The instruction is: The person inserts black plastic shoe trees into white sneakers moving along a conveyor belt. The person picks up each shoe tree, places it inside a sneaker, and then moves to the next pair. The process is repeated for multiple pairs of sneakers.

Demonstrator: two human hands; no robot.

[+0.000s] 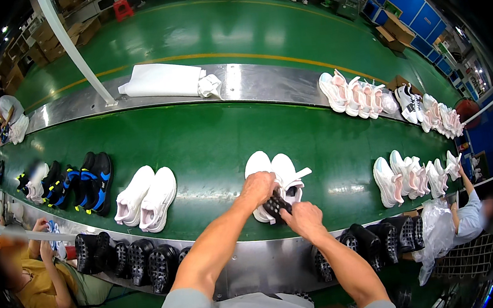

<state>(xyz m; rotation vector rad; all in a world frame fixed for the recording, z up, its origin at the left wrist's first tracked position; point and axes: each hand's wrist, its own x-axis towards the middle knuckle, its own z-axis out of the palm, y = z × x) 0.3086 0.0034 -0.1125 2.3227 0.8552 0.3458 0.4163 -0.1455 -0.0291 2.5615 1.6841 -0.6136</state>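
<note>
A pair of white sneakers (257,163) stands on the green belt in front of me, toes pointing away. Between my hands, over the heel opening of the left shoe, is a black studded form (275,206), probably a shoe last. My left hand (260,187) is closed at its upper end, over the shoe's collar; the fingers are partly hidden. My right hand (305,218) grips the form's near right side. The right shoe of the pair (287,174) has a white strap sticking out to the right. Another white pair (157,199) stands to the left.
Black studded forms (163,267) line the near metal ledge on both sides. Blue-black shoes (98,180) stand left, white-pink sneakers (387,182) right. A white sheet roll (162,80) lies on the far ledge. Co-workers sit at left (39,284) and right (472,215).
</note>
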